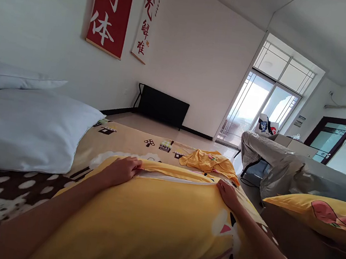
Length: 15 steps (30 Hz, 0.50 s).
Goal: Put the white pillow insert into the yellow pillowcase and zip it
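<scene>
A yellow pillowcase [149,215] with a pillow inside lies on the bed in front of me. Its far side is a slit opening, where a strip of the white pillow [173,179] shows. My left hand [123,170] is closed on the cloth at the left end of this opening. At the right end, my right hand [227,192] grips the edge, its fingers curled over the fabric. A printed figure in white, pink and black marks the case's right part. Beyond the opening lies a crumpled yellow cloth [210,162].
White pillows [29,127] are stacked at the left on the patterned bedspread [121,137]. Another yellow pillow [324,215] is at the right, beside plastic-covered furniture [320,174]. A black panel [163,106] stands by the wall, and a glass door [256,102] is further back.
</scene>
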{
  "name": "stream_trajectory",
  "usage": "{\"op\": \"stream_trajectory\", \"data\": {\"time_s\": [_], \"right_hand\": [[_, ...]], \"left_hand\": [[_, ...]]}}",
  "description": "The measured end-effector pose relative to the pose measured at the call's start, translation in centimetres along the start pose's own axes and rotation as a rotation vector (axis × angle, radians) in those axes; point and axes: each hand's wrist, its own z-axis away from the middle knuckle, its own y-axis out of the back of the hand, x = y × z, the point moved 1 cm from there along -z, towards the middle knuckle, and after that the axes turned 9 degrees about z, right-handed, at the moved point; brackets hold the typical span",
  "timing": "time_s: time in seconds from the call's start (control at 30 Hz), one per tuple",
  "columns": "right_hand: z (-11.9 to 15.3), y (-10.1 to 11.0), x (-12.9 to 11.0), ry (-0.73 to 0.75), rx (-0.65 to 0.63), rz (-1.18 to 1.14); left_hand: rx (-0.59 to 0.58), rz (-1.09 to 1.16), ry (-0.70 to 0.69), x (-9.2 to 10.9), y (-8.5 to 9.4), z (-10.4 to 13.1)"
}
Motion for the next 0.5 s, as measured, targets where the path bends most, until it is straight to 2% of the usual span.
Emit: {"op": "stream_trajectory", "data": {"time_s": [0.13,0.23,0.3,0.4,0.5], "right_hand": [[0.1,0.4,-0.1,-0.062,0.091,-0.029],[0.2,1.6,-0.8,-0.163,0.238,-0.042],[-0.1,3.2,-1.6,-0.243,0.36,-0.05],[-1.0,6.3,-3.1,-0.308,0.607,-0.092],[-1.5,8.7,-4.1,-0.292,0.872,-0.09]], "left_hand": [[0.165,0.035,0.068,1.6,0.6,0.5],[0.46,0.192,0.127,3.6,1.4,0.8],[0.674,0.298,0.133,5.0,2.3,0.4],[0.867,0.32,0.063,7.1,4.7,-1.4],[0.955,0.295,-0.016,8.6,7.8,-3.4]]}}
